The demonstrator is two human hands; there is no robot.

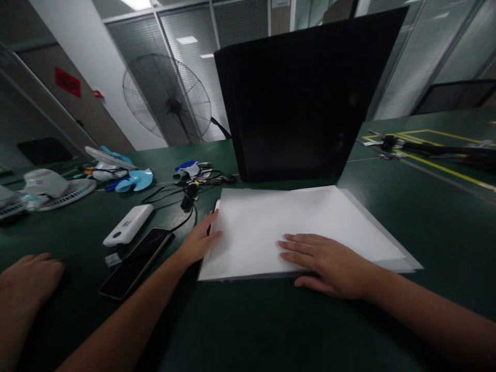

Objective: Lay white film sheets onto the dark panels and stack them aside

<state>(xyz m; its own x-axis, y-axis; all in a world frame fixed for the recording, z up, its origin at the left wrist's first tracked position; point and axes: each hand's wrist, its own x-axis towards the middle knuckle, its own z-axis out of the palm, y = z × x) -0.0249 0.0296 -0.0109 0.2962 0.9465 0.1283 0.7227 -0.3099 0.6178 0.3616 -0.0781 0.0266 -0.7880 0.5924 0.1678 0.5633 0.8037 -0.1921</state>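
A stack of large white paper sheets [263, 217] lies flat on the dark green table, its layers slightly offset along the right side. My left hand [199, 240] rests at the stack's left edge, thumb over the top sheet and the other fingers stretched along the side. A dark strip shows beside those fingertips; what it belongs to is hidden. My right hand [325, 263] lies palm down across the front part of the top sheet, fingers spread and pointing left. Directly behind the paper stands a large black upright panel [302, 108].
Left of the paper are a phone [137, 263] with a cable, a white power bank [128, 225] and another person's closed hand [33, 279]. Small fans [135, 180], cables and odds and ends lie farther back. Yellow tape lines [445, 168] mark the table's right side.
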